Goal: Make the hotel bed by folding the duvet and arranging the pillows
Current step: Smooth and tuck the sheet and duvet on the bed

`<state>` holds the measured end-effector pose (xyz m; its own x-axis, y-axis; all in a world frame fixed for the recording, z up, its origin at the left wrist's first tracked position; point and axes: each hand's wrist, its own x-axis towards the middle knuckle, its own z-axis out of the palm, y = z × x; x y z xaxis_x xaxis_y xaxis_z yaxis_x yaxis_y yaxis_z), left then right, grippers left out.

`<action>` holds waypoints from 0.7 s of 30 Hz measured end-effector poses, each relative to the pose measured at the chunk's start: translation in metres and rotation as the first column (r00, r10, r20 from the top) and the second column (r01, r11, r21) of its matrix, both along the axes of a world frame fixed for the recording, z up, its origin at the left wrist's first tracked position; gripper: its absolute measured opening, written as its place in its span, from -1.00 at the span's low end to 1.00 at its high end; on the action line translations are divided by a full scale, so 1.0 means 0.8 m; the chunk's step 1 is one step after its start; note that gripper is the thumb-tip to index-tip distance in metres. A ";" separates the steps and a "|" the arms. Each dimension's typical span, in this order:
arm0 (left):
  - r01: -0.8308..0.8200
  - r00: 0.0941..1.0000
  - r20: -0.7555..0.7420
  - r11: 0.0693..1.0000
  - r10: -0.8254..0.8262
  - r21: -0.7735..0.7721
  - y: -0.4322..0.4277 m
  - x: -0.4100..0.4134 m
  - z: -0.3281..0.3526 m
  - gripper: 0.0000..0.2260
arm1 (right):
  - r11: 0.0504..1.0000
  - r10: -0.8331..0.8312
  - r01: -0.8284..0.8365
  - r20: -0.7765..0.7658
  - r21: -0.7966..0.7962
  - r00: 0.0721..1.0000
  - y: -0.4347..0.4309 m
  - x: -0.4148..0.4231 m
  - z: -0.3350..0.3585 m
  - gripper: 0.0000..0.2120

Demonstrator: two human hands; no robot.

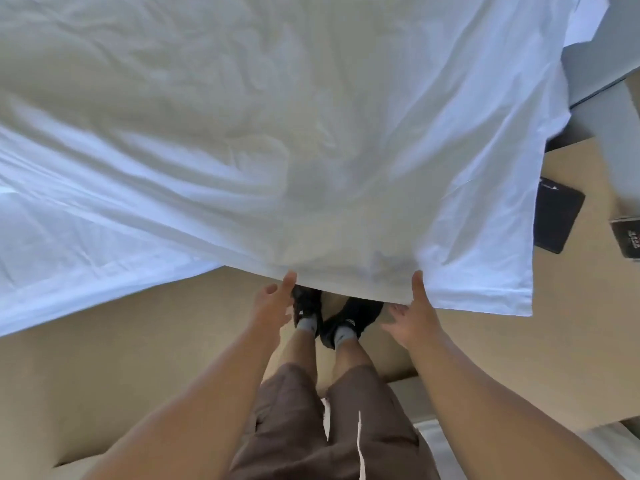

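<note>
My left hand (273, 303) and right hand (410, 313) meet the duvet (311, 133) hem at lower centre, fingers (393, 311) spread; I cannot tell whether they grip it, so it may slip.

Duvet (277, 133) as ref.: L hand (273, 303) & R hand (412, 313) at its near edge, shoes (346, 313) below that edge, flat case (557, 220) just to its right.

We saw a flat black rectangular pad (557, 220) lying on the tan floor (138, 341) at right, a dark printed booklet (628, 237) just beside it.
</note>
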<state>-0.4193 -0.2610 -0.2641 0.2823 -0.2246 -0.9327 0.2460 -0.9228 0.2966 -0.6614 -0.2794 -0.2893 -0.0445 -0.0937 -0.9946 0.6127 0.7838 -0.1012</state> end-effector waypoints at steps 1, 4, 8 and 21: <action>-0.059 0.998 -0.033 0.998 0.059 -0.016 -0.004 -0.005 -0.009 -0.59 | 0.998 -0.055 0.056 0.023 -0.025 0.998 -0.002 0.000 -0.007 -0.19; -0.196 0.968 -0.176 0.977 0.179 -0.084 -0.036 -0.017 -0.029 -0.36 | 0.960 -0.212 0.224 0.085 -0.168 0.974 -0.019 -0.003 -0.029 -0.54; -0.410 0.890 -0.284 0.898 0.356 -0.158 -0.079 -0.020 -0.033 -0.31 | 0.899 -0.271 0.330 0.228 -0.287 0.935 -0.064 -0.002 -0.020 -0.39; -0.683 0.707 -0.437 0.696 0.556 -0.221 -0.175 -0.006 0.134 -0.69 | 0.860 -0.144 0.054 -0.140 -0.507 0.980 -0.173 -0.003 0.187 -0.39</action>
